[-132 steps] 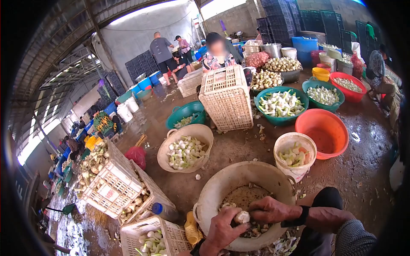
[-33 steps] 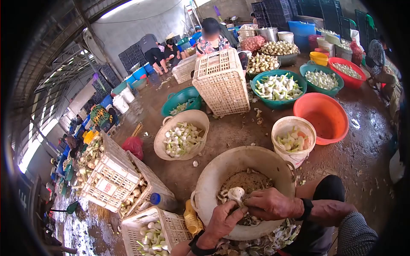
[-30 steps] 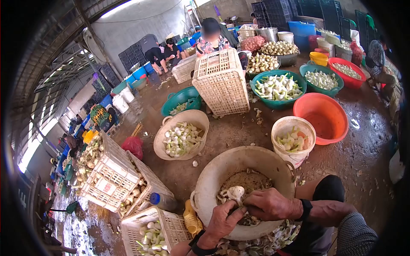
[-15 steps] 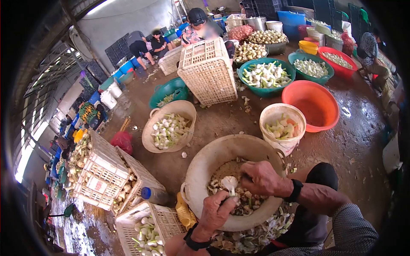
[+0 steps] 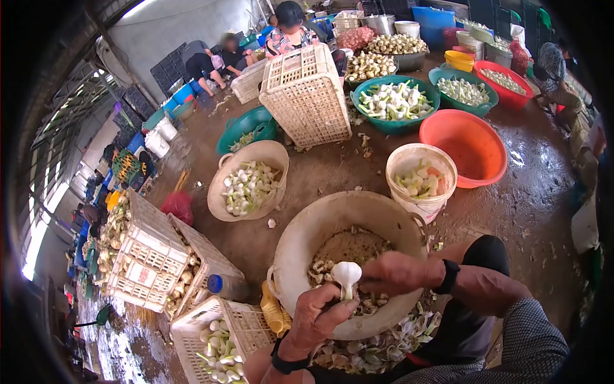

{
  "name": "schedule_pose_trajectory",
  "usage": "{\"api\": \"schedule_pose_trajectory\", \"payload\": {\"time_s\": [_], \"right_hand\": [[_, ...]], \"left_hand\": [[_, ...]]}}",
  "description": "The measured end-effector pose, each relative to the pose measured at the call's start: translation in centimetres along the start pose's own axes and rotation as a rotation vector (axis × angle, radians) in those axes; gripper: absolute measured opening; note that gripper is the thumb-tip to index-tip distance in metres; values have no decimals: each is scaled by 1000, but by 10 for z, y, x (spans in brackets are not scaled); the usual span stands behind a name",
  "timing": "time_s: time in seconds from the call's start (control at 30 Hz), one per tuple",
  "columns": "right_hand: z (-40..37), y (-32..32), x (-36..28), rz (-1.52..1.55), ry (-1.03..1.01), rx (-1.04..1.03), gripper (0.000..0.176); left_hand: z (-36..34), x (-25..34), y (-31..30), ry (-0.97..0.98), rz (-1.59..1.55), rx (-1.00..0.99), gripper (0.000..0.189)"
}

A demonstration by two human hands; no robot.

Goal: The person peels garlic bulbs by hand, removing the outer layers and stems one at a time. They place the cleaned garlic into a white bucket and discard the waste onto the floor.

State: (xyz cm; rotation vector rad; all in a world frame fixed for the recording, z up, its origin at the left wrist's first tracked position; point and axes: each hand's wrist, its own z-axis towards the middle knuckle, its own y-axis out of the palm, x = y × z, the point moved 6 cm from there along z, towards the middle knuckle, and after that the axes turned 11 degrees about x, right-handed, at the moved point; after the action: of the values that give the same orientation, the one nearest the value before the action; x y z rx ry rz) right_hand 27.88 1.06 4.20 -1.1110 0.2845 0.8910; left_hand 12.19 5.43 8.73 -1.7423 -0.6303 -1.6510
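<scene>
My left hand grips a garlic bulb by its short green stem, with the white, smooth head pointing up. Close by on its right, my right hand is curled closed and a little blurred; anything inside its fingers is hidden. Both hands are over a wide, worn beige basin. Unpeeled, brownish garlic lies in the bottom of that basin, partly covered by my hands. Papery garlic skins are heaped below the basin's near side.
Ahead stand a beige tub of peeled garlic, a white bucket of trimmings and an orange basin. Plastic crates of garlic stand at left. Behind an upright crate sits another person. The floor looks wet.
The garlic bulb now stands more upright and shows a cleaner white head. My right hand has shifted slightly right and down, away from the bulb. The view has tilted a little.
</scene>
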Motion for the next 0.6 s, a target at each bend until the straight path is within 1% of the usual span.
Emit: {"api": "schedule_pose_trajectory", "payload": {"time_s": [0.03, 0.1, 0.13, 0.17, 0.23, 0.27, 0.37, 0.43, 0.53, 0.6], "right_hand": [[7, -7, -7, 2, 3, -3, 16], [14, -36, 1, 502, 491, 253, 25], [12, -35, 4, 741, 576, 244, 34], [12, -36, 0, 740, 580, 244, 34], [16, -33, -21, 700, 460, 126, 37], [14, -29, -22, 658, 533, 24, 39], [14, -33, -26, 763, 546, 32, 40], [13, -33, -27, 779, 562, 30, 40], [10, -29, -22, 790, 563, 45, 39], [8, -27, -21, 783, 550, 61, 38]], "left_hand": [[0, -1, 0, 3, 62, -12, 17], [2, 6, 2, 33, 99, -24, 18], [2, 9, 3, 64, 141, -35, 19], [2, 6, 3, 62, 138, -36, 19], [2, -2, 6, 52, 133, -73, 21], [1, -2, 6, 47, 136, -77, 21], [1, -1, 7, 56, 173, -60, 22], [1, -5, 9, -63, -76, -49, 23], [4, -4, 8, -14, 13, -61, 22], [4, -7, 11, -50, 11, -58, 22]]}}
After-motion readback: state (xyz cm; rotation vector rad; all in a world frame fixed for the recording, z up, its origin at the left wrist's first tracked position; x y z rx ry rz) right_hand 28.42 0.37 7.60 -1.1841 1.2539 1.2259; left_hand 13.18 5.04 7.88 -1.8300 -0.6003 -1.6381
